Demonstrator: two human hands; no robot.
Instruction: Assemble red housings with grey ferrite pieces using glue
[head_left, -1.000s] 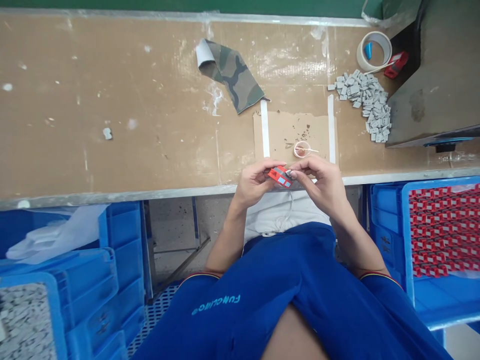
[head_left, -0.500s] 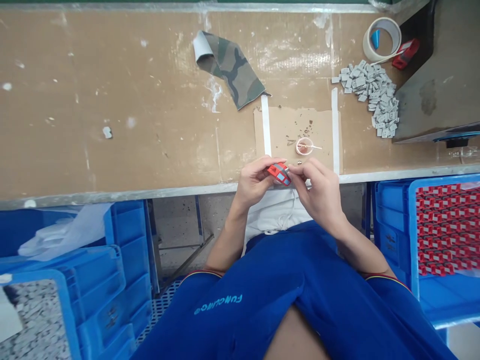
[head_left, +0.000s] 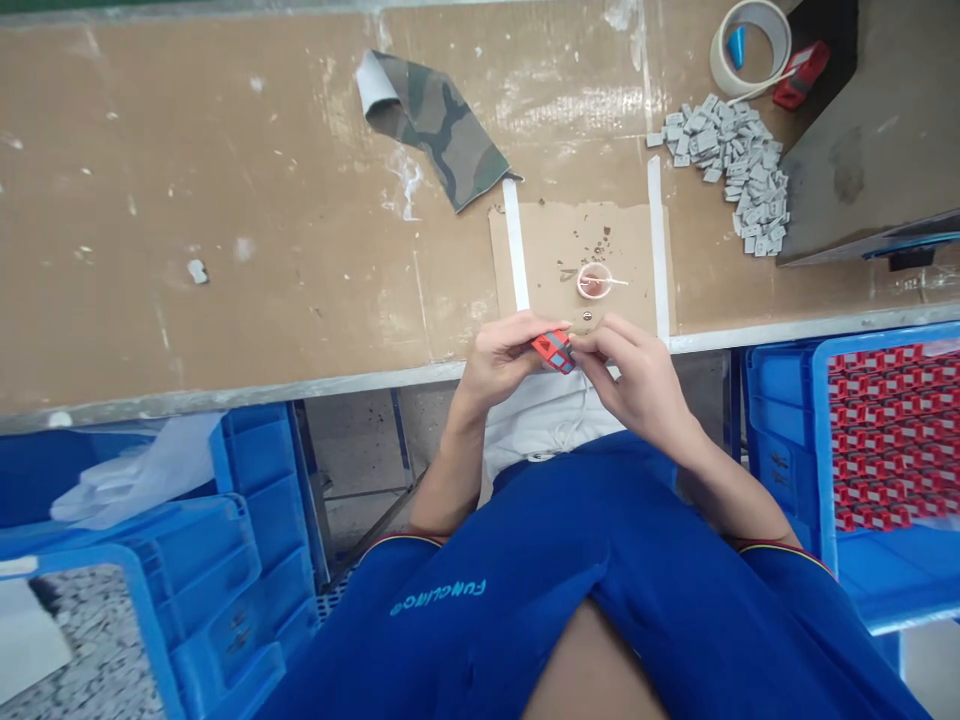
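Red piece [head_left: 553, 351] turned between hands [head_left: 499, 362]

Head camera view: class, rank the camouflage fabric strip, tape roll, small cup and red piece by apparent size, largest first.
Camouflage fabric strip
Tape roll
Red piece and small cup: too alike to rank, since the red piece is nearer the camera.

A long workbench [head_left: 225, 200] is stretching across the view, its scuffed tan top bordered by a metal edge strip [head_left: 225, 397]. A dark grey housing [head_left: 855, 170] is rising at the workbench's far right corner. Below the workbench, blue plastic crates [head_left: 225, 570] are standing on either side, while a concrete floor [head_left: 352, 470] and a perforated metal mat [head_left: 330, 605] are showing between them
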